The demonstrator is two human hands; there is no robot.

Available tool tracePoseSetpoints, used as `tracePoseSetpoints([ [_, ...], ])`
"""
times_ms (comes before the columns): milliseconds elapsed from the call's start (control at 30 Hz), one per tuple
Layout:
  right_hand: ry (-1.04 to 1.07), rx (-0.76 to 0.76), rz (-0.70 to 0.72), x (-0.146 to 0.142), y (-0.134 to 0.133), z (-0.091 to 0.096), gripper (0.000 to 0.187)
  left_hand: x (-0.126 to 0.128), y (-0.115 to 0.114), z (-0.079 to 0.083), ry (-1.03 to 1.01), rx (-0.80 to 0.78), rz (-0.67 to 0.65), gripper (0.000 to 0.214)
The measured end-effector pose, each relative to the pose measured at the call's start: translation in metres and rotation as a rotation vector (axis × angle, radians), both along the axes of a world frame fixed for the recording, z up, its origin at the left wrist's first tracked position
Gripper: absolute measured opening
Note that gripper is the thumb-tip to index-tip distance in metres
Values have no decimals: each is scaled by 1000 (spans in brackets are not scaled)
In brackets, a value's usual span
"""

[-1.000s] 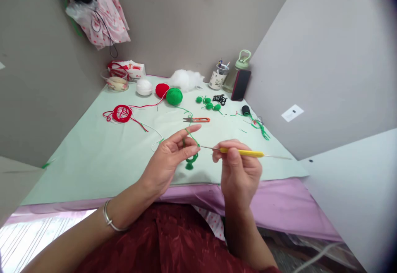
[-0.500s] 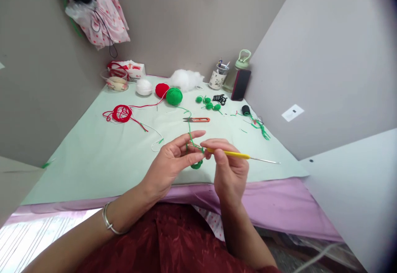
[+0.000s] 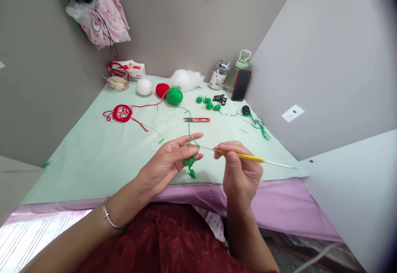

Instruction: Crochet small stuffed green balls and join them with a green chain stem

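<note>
My left hand (image 3: pixel 171 157) pinches a small green crochet piece (image 3: pixel 189 162), whose lower end dangles beneath the fingers. Green yarn runs over the raised index finger and back to a green yarn ball (image 3: pixel 174 96). In my right hand (image 3: pixel 243 169) is a crochet hook with a yellow handle (image 3: pixel 245 156), gripped like a pen. The hook's thin metal tip reaches left to the green stitches at my left fingertips. Just beyond the hands, orange-handled thread snips (image 3: pixel 197 120) lie on the table.
Red (image 3: pixel 161 90) and white yarn balls (image 3: pixel 144 87) stand at the back beside white stuffing (image 3: pixel 186 80). Small green crocheted pieces (image 3: pixel 209 106) lie right of centre. A phone (image 3: pixel 241 85) leans against a bottle (image 3: pixel 243 62). Tangled red yarn (image 3: pixel 121 113) is on the left.
My right hand has drawn the hook rightward, away from my left hand. The green piece has turned in my left fingers, and its dangling end now shows below them.
</note>
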State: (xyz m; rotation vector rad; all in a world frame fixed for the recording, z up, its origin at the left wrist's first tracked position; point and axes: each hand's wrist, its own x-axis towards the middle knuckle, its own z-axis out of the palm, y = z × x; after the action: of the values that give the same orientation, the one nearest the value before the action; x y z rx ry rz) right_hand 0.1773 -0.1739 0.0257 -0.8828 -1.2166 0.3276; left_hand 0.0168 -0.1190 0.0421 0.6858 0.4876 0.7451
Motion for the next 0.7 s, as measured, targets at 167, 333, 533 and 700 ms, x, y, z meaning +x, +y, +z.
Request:
tracePoseSetpoints([
  [167, -5, 4, 41, 1, -2, 2, 19, 2, -4, -3, 86, 162, 108, 50],
  [333, -188, 50, -103, -8, -10, 4, 24, 8, -11, -5, 131, 302, 199, 30],
  [533, -337, 105, -164, -12, -16, 0, 34, 9, -14, -4, 142, 323, 247, 42],
  [700, -199, 84, -89, -11, -13, 2, 25, 7, -12, 3, 122, 170, 199, 57],
])
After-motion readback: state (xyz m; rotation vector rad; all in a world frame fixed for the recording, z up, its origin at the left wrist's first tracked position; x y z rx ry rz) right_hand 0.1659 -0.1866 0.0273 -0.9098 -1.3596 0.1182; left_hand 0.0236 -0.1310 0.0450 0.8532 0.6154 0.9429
